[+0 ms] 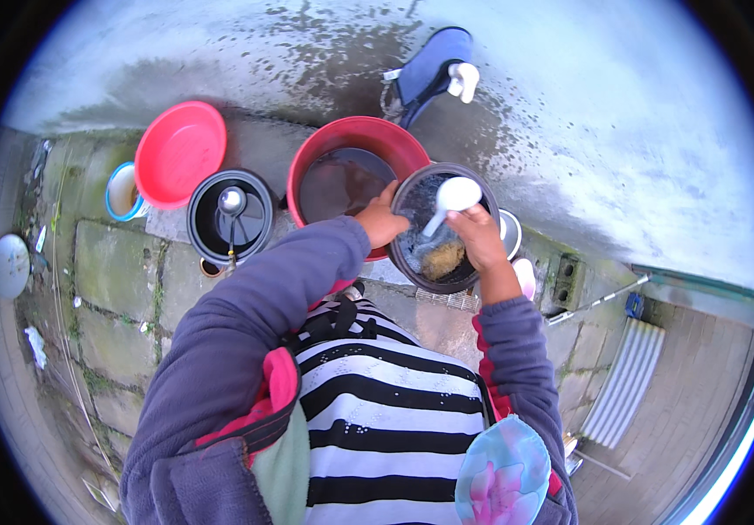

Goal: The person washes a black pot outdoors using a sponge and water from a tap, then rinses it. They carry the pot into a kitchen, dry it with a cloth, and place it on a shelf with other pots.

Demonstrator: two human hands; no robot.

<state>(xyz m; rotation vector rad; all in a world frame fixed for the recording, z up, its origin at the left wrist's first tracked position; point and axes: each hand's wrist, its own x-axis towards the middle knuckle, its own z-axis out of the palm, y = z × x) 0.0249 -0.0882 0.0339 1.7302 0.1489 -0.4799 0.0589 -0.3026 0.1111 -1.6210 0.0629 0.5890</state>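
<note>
My right hand [477, 236] grips a white plastic spoon [458, 195], its bowl raised over a round dark basin [410, 272]. Soapy-looking water and a tan scrubber [443, 260] are inside that basin. At its left rim is my left hand [383, 221], fingers apart, beside the large red tub [305, 154]; whether it touches the rim I cannot tell. Dark water fills the bottom of the red tub. Further left, a metal ladle [232, 202] rests in a black pot [194, 226] holding some liquid.
A shallow red basin [181, 154] leans over a blue-rimmed white bucket [120, 191] at the left. A metal bowl [511, 235] sits right of the dark basin, near a concrete block [567, 282]. A blue cloth item [433, 65] is by the wall.
</note>
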